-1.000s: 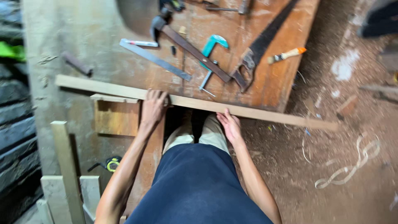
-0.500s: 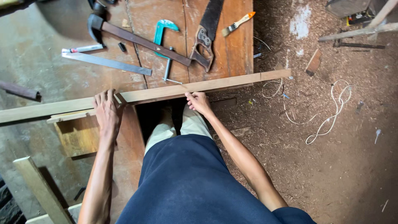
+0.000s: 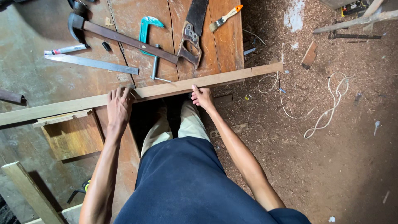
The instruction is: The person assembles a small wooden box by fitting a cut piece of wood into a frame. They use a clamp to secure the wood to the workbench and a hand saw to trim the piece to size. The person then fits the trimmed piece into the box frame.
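Note:
A long pale wooden plank (image 3: pixel 166 88) lies across the workbench edge, running from the far left out past the bench over the sawdust floor. My left hand (image 3: pixel 119 105) rests flat on it, fingers spread over its top. My right hand (image 3: pixel 202 96) grips its near edge further right, thumb on top. Below me are my dark blue shirt and light trousers.
On the brown workbench (image 3: pixel 224 45) lie a hammer (image 3: pixel 120 38), a teal C-clamp (image 3: pixel 147 31), a handsaw (image 3: pixel 192 31), a small paintbrush (image 3: pixel 226 16) and a metal ruler (image 3: pixel 91 63). A wooden block (image 3: pixel 72 135) sits lower left. White cord (image 3: pixel 327 112) curls on the sawdust floor.
The view has swung left to right and the plank's right end now shows. Both hands have stayed on the plank, the right one shifting slightly along it.

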